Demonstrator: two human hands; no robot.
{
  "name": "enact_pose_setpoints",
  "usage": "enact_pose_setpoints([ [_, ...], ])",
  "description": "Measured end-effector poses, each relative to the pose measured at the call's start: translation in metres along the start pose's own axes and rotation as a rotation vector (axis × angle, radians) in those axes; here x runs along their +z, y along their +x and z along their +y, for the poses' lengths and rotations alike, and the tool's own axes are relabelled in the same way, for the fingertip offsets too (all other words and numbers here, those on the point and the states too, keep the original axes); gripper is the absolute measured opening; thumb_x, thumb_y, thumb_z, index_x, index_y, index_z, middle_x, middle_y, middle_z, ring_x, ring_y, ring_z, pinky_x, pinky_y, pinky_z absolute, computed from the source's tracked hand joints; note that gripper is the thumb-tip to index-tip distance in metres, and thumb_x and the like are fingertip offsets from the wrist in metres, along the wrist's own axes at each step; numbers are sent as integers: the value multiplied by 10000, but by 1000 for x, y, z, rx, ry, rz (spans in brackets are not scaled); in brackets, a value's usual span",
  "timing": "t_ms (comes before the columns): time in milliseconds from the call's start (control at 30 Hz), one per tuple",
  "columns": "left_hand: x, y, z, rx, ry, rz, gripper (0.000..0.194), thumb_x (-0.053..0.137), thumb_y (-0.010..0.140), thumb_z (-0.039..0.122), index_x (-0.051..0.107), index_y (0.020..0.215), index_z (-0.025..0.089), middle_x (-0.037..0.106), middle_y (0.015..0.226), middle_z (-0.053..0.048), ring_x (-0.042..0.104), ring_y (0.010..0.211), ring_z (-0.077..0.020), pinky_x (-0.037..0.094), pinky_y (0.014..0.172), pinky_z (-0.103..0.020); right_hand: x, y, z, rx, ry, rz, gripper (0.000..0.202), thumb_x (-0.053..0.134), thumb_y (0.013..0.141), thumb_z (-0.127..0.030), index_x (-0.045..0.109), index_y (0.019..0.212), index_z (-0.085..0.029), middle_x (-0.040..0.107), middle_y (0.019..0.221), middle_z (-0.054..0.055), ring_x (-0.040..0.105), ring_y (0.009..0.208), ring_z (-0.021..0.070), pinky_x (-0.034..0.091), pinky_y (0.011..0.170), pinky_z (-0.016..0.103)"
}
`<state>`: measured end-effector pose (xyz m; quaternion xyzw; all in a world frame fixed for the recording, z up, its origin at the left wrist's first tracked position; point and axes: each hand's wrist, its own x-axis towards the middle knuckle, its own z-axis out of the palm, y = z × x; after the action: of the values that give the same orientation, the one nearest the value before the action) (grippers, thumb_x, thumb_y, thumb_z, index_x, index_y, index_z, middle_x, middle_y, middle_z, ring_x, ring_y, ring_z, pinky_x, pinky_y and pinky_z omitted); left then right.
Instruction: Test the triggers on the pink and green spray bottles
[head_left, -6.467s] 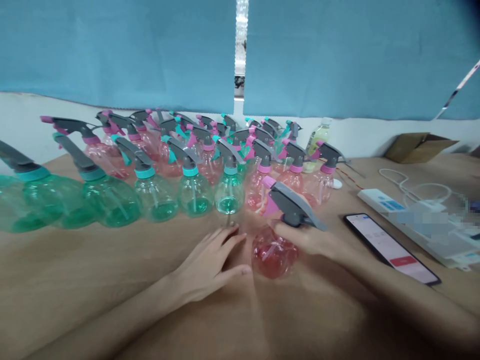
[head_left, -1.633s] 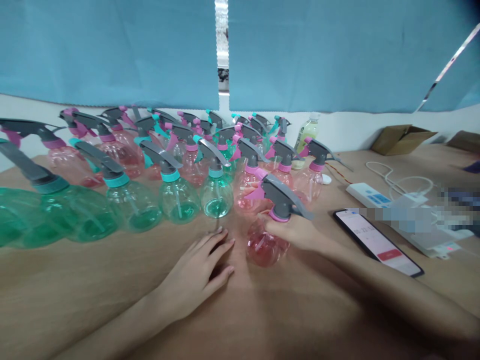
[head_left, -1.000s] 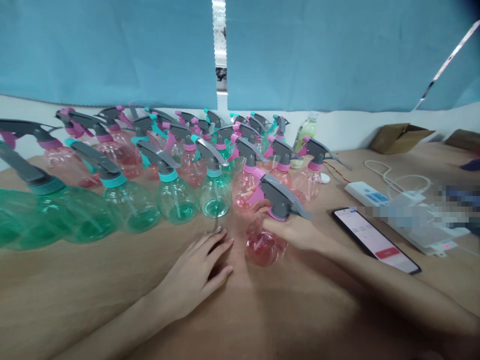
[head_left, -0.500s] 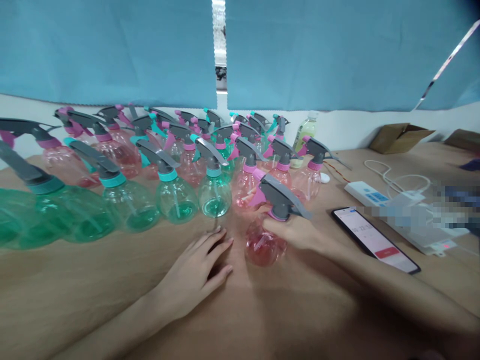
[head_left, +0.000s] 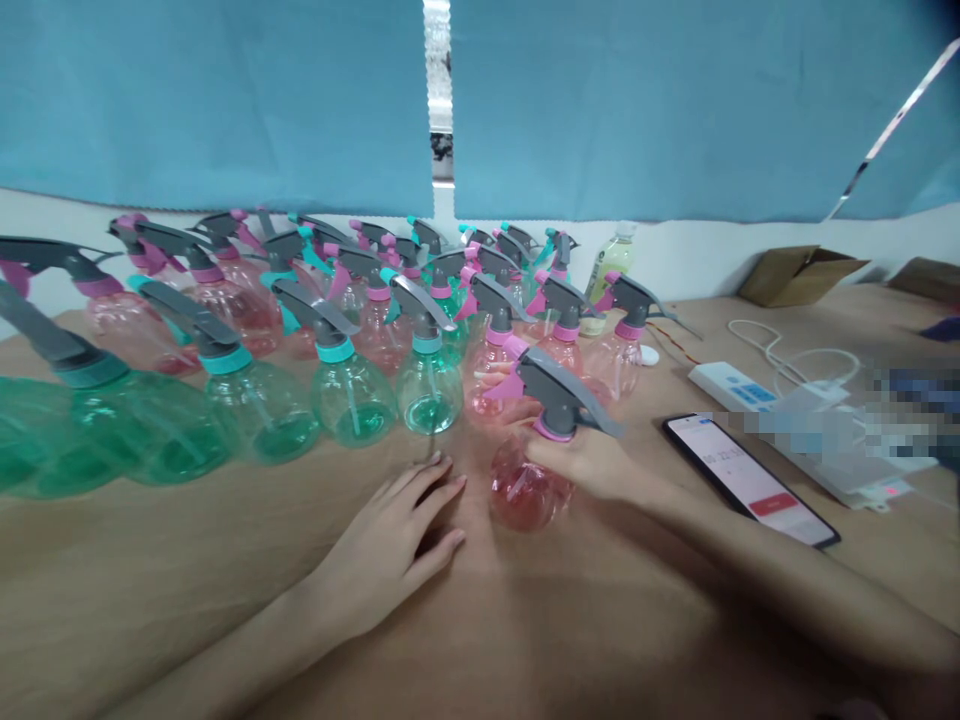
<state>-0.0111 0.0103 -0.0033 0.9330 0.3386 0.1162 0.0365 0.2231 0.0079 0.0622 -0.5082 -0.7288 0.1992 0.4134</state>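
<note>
Bottle (head_left: 525, 490) upright, nozzle pointing left, right hand (head_left: 592, 462) gripping.

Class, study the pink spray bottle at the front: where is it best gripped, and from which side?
Probably the narrow neck under the grey trigger head of the pink spray bottle, from the right, as the right hand does. The round body is wide; the nozzle points left.

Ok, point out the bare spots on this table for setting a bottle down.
Bare table lies in front of the green spray bottles, left of the left hand. A narrower strip runs between the pink spray bottle in the right hand and the phone. Behind, bottles stand crowded.
</note>
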Motion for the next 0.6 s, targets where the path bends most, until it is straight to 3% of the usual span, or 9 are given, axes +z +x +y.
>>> enact_pose_setpoints([
  [600,-1,0,0,-15,-8,-10,453,436,932,425,437,1327,204,417,1396,-86,374,1271,-264,329,1022,-447,2,0,3,-1,100,-24,456,493,695,-258,456,1150,-249,585,700,-34,566,622,161,471,562,286],
])
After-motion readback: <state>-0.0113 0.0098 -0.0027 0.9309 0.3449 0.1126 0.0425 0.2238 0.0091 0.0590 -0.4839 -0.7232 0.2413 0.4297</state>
